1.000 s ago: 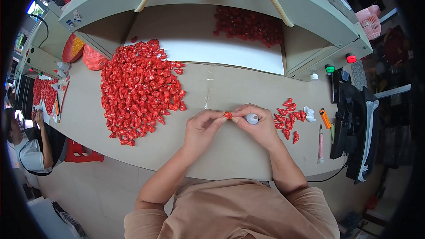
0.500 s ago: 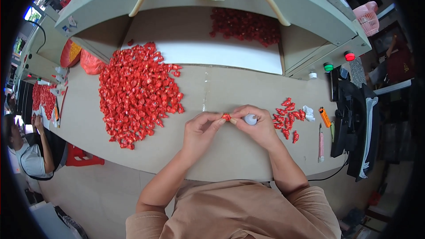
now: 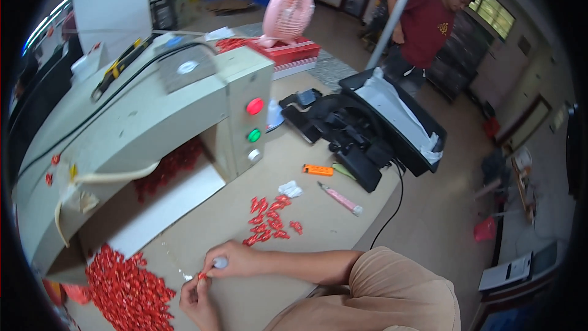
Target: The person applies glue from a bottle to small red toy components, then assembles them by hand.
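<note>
A small red molded piece point(image 3: 201, 276) is pinched between the fingertips of both my hands over the table. My left hand point(image 3: 197, 305) is closed on it from the near side, and my right hand point(image 3: 236, 258) from the other. Tucked in my right hand is a pale, rounded-ended thing point(image 3: 220, 262), perhaps a small bottle; most of it is hidden. A large heap of red pieces point(image 3: 125, 291) lies beside my left hand. Beyond my right hand sits a small group of similar red pieces point(image 3: 269, 219).
Past the small group lie crumpled white tissue point(image 3: 290, 189), an orange lighter point(image 3: 318, 170) and a pink cutter knife point(image 3: 340, 198). A grey machine point(image 3: 141, 116) with colored buttons arches over more red pieces. A pink fan point(image 3: 288, 13) and a black tray point(image 3: 392, 116) stand farther off, near a standing person point(image 3: 424, 27).
The view has swung to the right, bringing the fan, the black tray and the standing person into fuller sight. Both hands still hold the small red piece together.
</note>
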The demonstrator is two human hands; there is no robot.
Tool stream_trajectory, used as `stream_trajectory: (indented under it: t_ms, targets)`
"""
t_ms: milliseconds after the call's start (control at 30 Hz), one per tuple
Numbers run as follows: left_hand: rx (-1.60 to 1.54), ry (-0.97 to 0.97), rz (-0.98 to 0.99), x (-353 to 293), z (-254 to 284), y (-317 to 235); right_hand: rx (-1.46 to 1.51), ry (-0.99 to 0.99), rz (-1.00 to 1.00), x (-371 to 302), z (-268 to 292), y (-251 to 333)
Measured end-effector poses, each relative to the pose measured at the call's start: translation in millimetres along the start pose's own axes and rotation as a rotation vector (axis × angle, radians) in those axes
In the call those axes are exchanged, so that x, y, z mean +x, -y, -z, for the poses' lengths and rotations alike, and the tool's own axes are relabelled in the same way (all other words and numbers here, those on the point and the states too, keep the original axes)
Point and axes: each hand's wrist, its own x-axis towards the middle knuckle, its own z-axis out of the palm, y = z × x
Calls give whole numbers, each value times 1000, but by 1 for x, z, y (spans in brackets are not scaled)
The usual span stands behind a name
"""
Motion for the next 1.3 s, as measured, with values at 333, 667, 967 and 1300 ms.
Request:
stream_trajectory:
  t_ms: [333, 667, 967, 1300]
  targets:
    - [157, 53, -62, 1, -31, -28, -55, -11, 42, -6, 15, 2]
    - [88, -51, 25, 0, -1, -30, -48, 54, 6, 8, -12, -2]
    - [106, 39, -106, 1, -7, -13, 26, -76, -102, -7, -9, 3]
    - [29, 85, -55, -3, -2, -11, 70, -79, -119, -4, -12, -2]
